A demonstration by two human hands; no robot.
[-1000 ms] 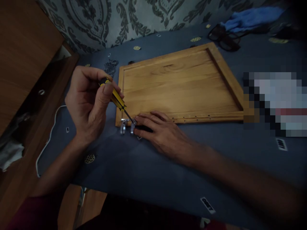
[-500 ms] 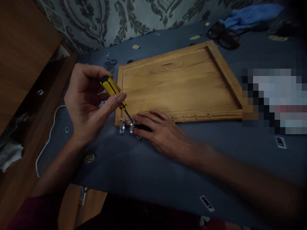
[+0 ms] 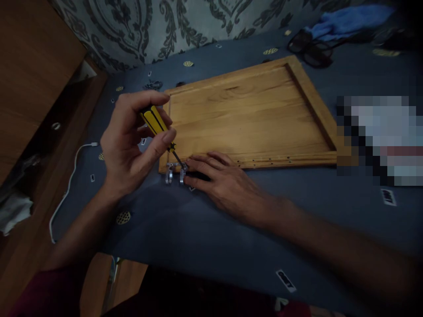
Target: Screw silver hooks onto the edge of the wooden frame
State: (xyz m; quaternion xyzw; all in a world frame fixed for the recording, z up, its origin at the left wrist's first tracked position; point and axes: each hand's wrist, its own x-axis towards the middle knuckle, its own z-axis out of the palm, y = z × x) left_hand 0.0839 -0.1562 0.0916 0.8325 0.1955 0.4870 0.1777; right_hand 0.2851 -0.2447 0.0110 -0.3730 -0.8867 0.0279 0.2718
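In my left hand is a yellow-and-black screwdriver, its handle between thumb and fingers. The shaft points down to the right, and its tip meets a small silver metal hook piece at the near left edge of a framed wooden board. Two hooks show; anything further right lies hidden under my right hand. My right hand lies with its fingers stretched out over the board's near edge, fingertips against the metal piece beside the screwdriver tip. Small dark holes dot the edge to its right.
Dark blue patterned cloth covers the surface. Eyeglasses and a blue cloth lie at the back right. A white cable runs along the left, by a wooden cabinet. A blurred-out object stands right.
My left hand has shifted slightly right and its upper fingers have loosened and stretched further around the screwdriver handle. The screwdriver tip, my right hand and the board stay in place.
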